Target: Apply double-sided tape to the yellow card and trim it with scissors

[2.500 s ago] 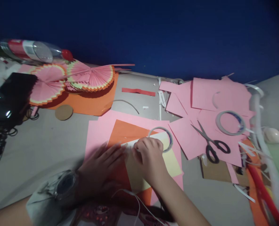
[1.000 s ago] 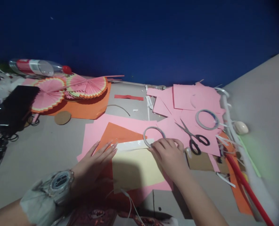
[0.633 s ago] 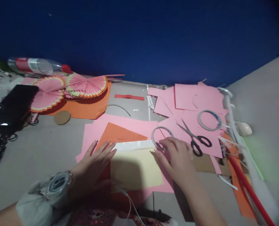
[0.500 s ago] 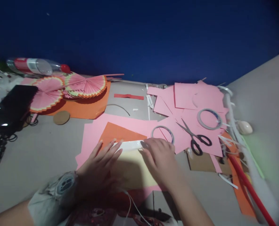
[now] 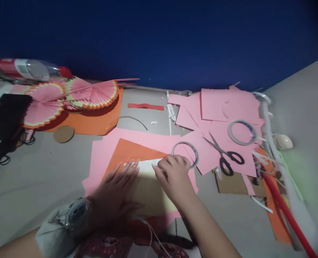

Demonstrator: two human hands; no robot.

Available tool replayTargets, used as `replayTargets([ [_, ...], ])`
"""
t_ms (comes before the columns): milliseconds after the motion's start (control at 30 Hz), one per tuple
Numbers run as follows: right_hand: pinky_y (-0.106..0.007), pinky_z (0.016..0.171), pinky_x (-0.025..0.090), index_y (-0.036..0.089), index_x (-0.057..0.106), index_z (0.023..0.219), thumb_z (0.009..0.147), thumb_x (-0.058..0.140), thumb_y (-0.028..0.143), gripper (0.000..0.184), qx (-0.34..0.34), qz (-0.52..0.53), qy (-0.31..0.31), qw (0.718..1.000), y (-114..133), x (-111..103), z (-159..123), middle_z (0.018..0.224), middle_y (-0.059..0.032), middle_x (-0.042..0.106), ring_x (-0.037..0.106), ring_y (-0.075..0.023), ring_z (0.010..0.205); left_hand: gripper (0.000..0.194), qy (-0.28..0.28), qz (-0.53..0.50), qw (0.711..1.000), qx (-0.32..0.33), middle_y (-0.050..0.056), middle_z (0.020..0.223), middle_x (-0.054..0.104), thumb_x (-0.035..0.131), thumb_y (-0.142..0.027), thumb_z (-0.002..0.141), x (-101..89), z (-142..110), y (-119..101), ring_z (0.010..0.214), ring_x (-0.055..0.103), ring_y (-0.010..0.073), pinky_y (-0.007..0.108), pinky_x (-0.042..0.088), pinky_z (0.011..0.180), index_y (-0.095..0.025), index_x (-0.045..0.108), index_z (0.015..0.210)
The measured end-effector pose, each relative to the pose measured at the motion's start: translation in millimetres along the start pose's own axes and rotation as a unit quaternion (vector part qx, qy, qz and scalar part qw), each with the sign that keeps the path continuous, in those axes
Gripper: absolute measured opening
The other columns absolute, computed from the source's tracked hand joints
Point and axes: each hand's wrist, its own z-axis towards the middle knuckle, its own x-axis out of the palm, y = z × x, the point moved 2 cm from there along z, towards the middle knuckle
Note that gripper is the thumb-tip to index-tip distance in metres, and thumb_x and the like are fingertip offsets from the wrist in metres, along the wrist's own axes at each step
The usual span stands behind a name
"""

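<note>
My left hand lies flat, fingers stretched over the left part of a pale yellow paper sheet. Its fingertips touch a white strip along the sheet's top edge. At the strip's right end, my right hand is closed, fingers curled and thumb pointing left. A small dark bit shows beside those fingers, too hidden to name. Under the yellow sheet are an orange sheet and larger pink paper. A tape roll lies just behind my right hand.
To the right lie black-handled scissors, another tape roll and pink sheets. Pleated paper fans, a cardboard disc and a plastic bottle are at the left. A red strip lies at the back.
My right hand has shifted slightly left along the white strip, its fingers more curled. My left hand stays flat near the strip's left end. The view has shifted a little.
</note>
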Motion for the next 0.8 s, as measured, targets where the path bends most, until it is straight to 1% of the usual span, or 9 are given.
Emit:
replayTargets([
  [133, -0.036, 0.081, 0.023, 0.020, 0.056, 0.077, 0.089, 0.048, 0.032, 0.019, -0.005, -0.009, 0.002, 1.000, -0.5, 1.1, -0.1, 0.081, 0.0001, 0.051, 0.040, -0.0165, 0.083, 0.070, 0.003, -0.011, 1.000, 0.006, 0.016, 0.147, 0.017, 0.040, -0.056, 0.084, -0.4, 0.1, 1.1, 0.134, 0.019, 0.0314, 0.044, 0.011, 0.109, -0.012, 0.032, 0.138],
  [300, -0.037, 0.081, 0.023, 0.019, 0.056, 0.077, 0.089, 0.048, 0.030, 0.018, -0.006, -0.019, 0.003, 1.000, -0.8, 2.0, -0.1, 0.081, -0.0006, 0.051, 0.040, -0.0167, 0.083, 0.070, -0.013, -0.018, 1.000, 0.000, 0.016, 0.146, 0.022, 0.041, -0.056, 0.084, -0.4, 0.5, 0.1, 0.133, 0.022, 0.0305, 0.042, 0.012, 0.109, -0.010, 0.036, 0.136],
  [433, -0.037, 0.081, 0.023, 0.019, 0.056, 0.075, 0.089, 0.049, 0.029, 0.018, -0.006, -0.026, -0.006, 1.000, -0.2, 2.7, -0.2, 0.079, -0.0009, 0.051, 0.040, -0.0166, 0.083, 0.071, -0.015, -0.022, 1.000, -0.007, 0.016, 0.146, 0.022, 0.041, -0.058, 0.083, -1.2, 0.7, -0.8, 0.133, 0.023, 0.0299, 0.042, 0.012, 0.109, -0.009, 0.037, 0.135],
  [600, -0.037, 0.081, 0.023, 0.019, 0.056, 0.075, 0.089, 0.047, 0.028, 0.019, -0.011, -0.035, -0.012, 0.999, 0.7, 2.5, -0.2, 0.080, -0.0010, 0.051, 0.041, -0.0166, 0.083, 0.076, -0.020, -0.006, 1.000, 0.004, 0.018, 0.145, 0.022, 0.040, -0.059, 0.083, -1.4, 0.3, -0.4, 0.133, 0.023, 0.0309, 0.042, 0.012, 0.109, -0.006, 0.035, 0.136],
  [800, -0.038, 0.082, 0.022, 0.019, 0.057, 0.076, 0.090, 0.046, 0.028, 0.020, -0.019, -0.054, -0.017, 0.998, 1.0, 3.1, -1.0, 0.081, -0.0010, 0.053, 0.041, -0.0174, 0.084, 0.077, -0.040, -0.008, 0.999, -0.007, 0.018, 0.143, 0.027, 0.041, -0.061, 0.082, -0.9, 0.7, -1.0, 0.132, 0.026, 0.0304, 0.041, 0.013, 0.109, -0.004, 0.039, 0.133],
])
